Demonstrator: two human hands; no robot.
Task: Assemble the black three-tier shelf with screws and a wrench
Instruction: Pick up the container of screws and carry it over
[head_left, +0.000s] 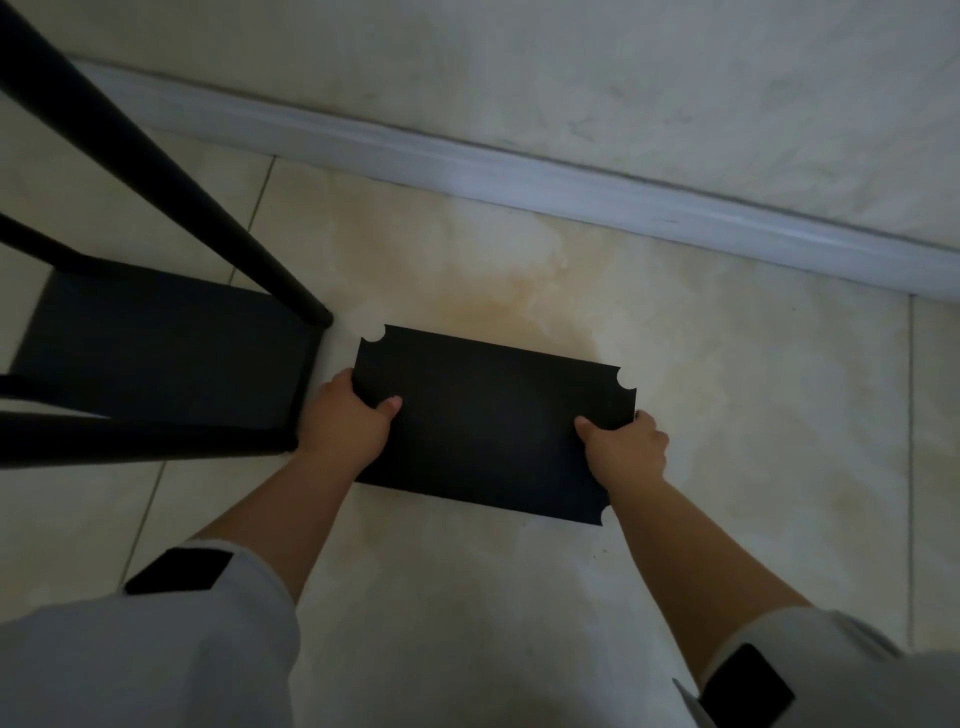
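A flat black shelf board (493, 415) with rounded notches cut in its corners is held over the tiled floor. My left hand (348, 421) grips its left edge, thumb on top. At the right edge my right hand (628, 449) grips it the same way. To the left stands the black shelf frame (156, 358), with a fitted board low down and a black pole (171, 176) rising past the camera.
Beige floor tiles (753, 415) run up to a white skirting board (519, 176) and a pale wall behind it. The frame's lower rails (130, 441) lie close beside my left wrist. White sleeves with black patches fill the bottom corners.
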